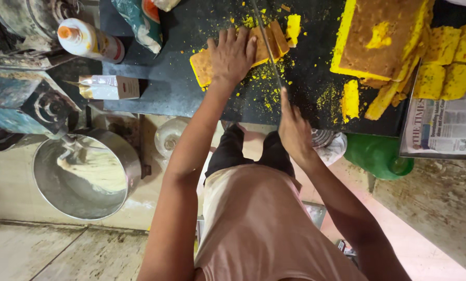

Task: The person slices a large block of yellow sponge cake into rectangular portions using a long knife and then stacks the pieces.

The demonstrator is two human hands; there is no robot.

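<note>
Head view: a yellow cake slab being sliced on a dark counter.

The left hand [232,53] lies flat, fingers spread, pressing the yellow cake slab [243,52] near the counter's middle; the right hand [294,130] is closed around the handle of a long knife [267,44] whose blade crosses the slab just beside the fingers — best kept clear of them, the blade drawn straight. Crumbs cover the dark counter [160,88]; a large cake block [378,36] sits to the right, and a steel mixing bowl [85,177] of batter stands on the floor.
</note>
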